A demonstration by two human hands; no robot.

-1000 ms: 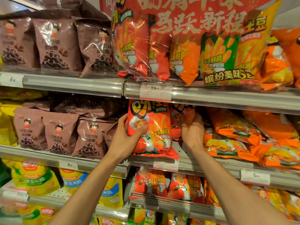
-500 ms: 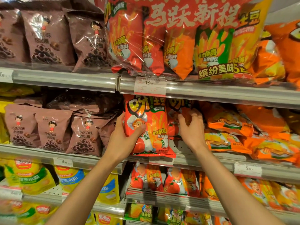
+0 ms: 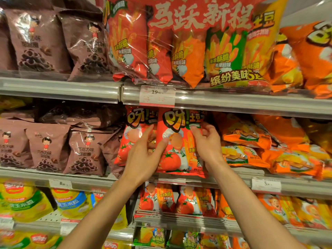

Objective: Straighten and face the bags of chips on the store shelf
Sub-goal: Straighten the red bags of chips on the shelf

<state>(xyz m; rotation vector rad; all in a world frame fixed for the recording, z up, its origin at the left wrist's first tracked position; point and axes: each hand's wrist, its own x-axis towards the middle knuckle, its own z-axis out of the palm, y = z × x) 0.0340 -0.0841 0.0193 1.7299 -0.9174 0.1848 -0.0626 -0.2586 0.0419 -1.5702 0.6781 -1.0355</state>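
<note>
Since 1 s ago: 2nd red chip bag (image 3: 177, 141) now up front beside 1st red bag (image 3: 133, 135), mid shelf (image 3: 233, 178). My left hand (image 3: 143, 157) fingers spread, pressing both; right hand (image 3: 206, 142) pinching 2nd bag's edge. Step: facing. Next: square it upright, I reckon.

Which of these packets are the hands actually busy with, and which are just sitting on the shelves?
In the job:
- front red tomato bag, pinched by right hand
- red bag beside it, touched by left hand

Just sitting:
- brown ring-snack bags
- orange bags
- multipack above
</note>
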